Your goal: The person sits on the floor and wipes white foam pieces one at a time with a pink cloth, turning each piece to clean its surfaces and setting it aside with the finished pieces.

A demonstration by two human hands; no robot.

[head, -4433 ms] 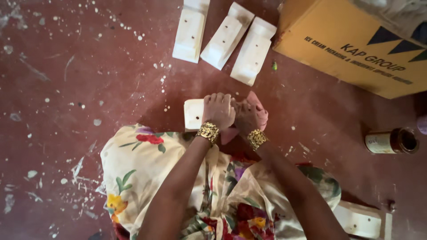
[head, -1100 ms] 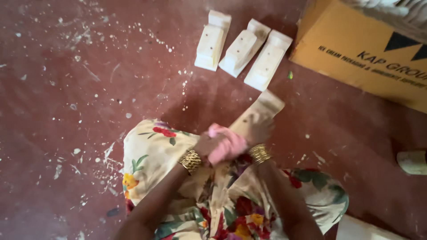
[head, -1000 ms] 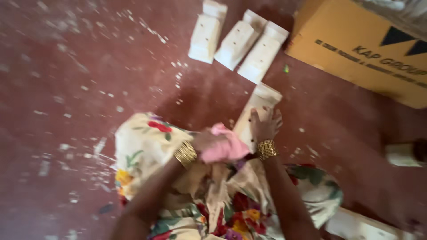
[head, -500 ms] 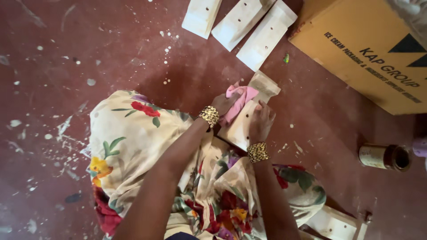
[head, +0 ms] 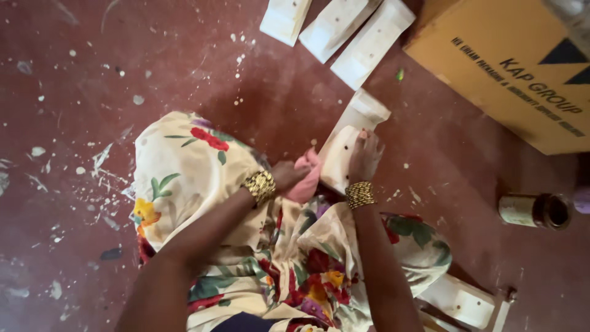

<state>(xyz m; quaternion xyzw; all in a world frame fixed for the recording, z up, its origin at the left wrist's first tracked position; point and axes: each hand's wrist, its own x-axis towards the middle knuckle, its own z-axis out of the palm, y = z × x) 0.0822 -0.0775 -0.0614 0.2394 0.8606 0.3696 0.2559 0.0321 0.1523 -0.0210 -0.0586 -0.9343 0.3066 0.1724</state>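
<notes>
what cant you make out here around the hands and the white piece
Head view only:
- Left hand: its fingers are buried in the pink cloth.
- White piece: its near end is hidden by the right hand and the cloth.
- Three white pieces at the top: cut off by the frame edge.
- Cardboard box: cropped at the right.

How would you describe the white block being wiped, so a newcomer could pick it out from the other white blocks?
Start at the big cardboard box at top right; three white blocks lie in a row to its left. Below them, a fourth block leans against the person's floral-clothed lap. It alone is touched: the right hand rests on it while the left hand presses a pink cloth against it.
</notes>
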